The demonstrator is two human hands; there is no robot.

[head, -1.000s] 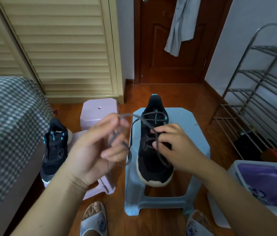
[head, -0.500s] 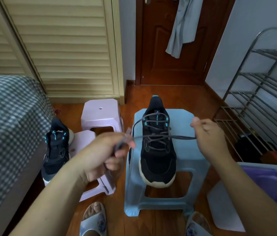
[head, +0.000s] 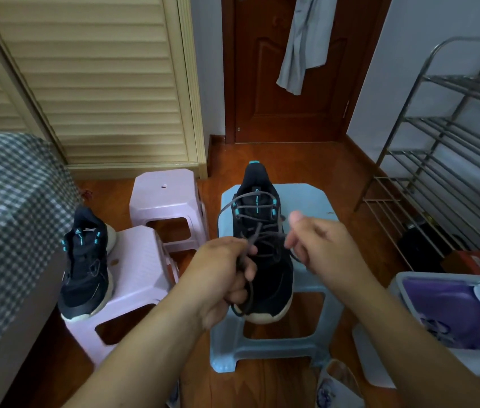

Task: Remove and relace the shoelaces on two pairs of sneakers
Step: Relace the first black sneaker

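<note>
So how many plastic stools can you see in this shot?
3. A blue stool in the middle holds the sneaker being laced. Two pink ones stand left of it: the near stool carries the other sneaker, the far stool sits behind it. Others may be out of frame.

Sneaker (head: pixel 265 231) centred on near stool (head: pixel 306 201), toe toward wearer, heel toward door (head: pixel 285 83) behind; left hand (head: pixel 221 278) and right hand (head: pixel 321 245) above its front half, lace (head: pixel 250 201) running between them. 2nd sneaker (head: pixel 85 266) on tipped stool (head: pixel 138 260) to the left, beside bed (head: pixel 6 216), with 3rd stool (head: pixel 165 192) upright just behind it. Rack (head: pixel 445 160) along right wall, bin (head: pixel 439 304) at near right.
</note>
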